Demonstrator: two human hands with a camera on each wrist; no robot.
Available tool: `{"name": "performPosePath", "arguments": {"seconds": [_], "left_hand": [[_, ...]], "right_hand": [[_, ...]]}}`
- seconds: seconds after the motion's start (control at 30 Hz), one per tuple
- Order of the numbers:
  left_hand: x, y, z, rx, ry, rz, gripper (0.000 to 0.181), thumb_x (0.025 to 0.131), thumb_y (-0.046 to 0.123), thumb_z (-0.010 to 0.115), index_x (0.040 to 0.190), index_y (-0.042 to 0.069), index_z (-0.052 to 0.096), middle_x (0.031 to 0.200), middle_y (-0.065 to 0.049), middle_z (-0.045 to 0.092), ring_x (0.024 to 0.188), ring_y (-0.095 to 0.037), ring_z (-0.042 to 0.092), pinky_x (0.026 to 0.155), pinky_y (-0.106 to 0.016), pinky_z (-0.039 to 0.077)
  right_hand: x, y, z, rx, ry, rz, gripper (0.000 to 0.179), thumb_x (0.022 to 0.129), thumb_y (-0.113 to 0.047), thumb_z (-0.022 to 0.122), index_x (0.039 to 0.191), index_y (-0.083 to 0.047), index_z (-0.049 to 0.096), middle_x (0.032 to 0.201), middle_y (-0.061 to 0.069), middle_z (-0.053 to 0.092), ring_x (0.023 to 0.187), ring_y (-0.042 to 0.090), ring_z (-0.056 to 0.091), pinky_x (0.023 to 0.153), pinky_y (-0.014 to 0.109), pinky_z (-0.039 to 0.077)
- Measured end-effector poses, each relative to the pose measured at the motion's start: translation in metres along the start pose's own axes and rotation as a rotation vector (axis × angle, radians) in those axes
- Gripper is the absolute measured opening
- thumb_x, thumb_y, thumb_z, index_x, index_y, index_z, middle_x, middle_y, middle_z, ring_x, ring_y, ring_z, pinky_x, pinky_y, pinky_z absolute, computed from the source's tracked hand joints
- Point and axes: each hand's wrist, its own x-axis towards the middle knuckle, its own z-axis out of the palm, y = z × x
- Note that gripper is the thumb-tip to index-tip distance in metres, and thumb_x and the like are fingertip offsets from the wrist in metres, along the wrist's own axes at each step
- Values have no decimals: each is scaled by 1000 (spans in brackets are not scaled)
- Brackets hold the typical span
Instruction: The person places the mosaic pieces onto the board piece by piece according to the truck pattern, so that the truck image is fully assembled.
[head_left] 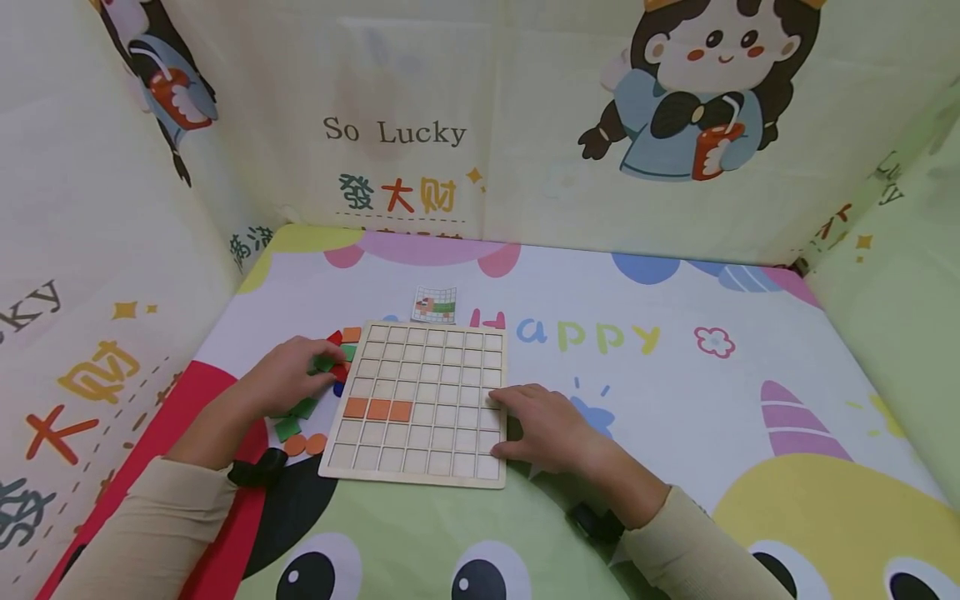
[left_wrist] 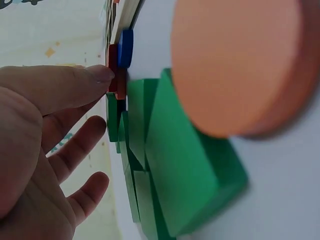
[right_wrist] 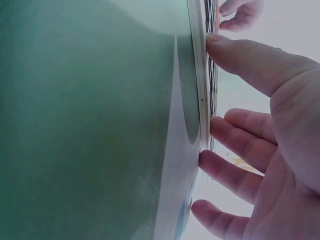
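Note:
A square wooden grid board [head_left: 457,367] lies in front of me, with a row of 3 orange square tiles [head_left: 378,410] in its left part. At its left edge my left hand [head_left: 288,375] is over the loose pieces, thumb and forefinger pinching a red tile [left_wrist: 113,60]; its other fingers are spread. A blue piece [left_wrist: 126,48] sits beside that tile. My right hand [head_left: 540,425] rests against the board's right edge, thumb and fingertips touching the rim, fingers fairly straight and holding no piece.
Several green tiles [head_left: 287,429] and orange round pieces [head_left: 306,444] lie left of the board. An orange square [head_left: 351,334] is by its upper left corner. Behind the board is a small printed pattern card [head_left: 435,305]. A patterned cloth covers the table; printed sheets surround it.

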Motion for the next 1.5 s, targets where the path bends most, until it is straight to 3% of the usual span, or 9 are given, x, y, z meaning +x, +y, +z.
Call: {"name": "performPosePath", "arguments": {"seconds": [0.6, 0.8, 1.13, 1.5], "left_hand": [[-11, -4, -3, -5, -14, -38, 47, 83, 12, 81, 125, -1, 65, 123, -26, 58, 113, -46, 48, 77, -48, 58], [-12, -8, -3, -3, -10, -33, 41, 83, 11, 80, 120, 0, 67, 118, -23, 60, 111, -44, 48, 79, -48, 58], [-15, -6, -3, -5, -6, -30, 41, 77, 13, 85, 114, 1, 69, 112, -21, 61, 113, -46, 46, 70, -43, 60], [-16, -2, -4, 21, -11, -45, 41, 76, 13, 85, 113, 3, 70, 113, -21, 60, 115, -47, 44, 68, -43, 60]], "right_hand": [[0, 0, 0, 0, 2, 14, 68, 84, -32, 81, 141, -6, 54, 137, 12, 58, 128, 33, 51, 100, 53, 43], [-1, 0, 0, -2, 7, 5, 68, 84, -32, 81, 140, -5, 55, 137, 12, 58, 127, 33, 52, 100, 53, 44], [-1, 0, 0, 2, 0, 10, 69, 84, -32, 81, 142, -5, 54, 138, 12, 57, 128, 33, 51, 101, 53, 43], [0, 1, 1, 1, 1, 3, 69, 84, -33, 80, 141, -5, 54, 138, 12, 57, 129, 33, 51, 101, 52, 43]]}}
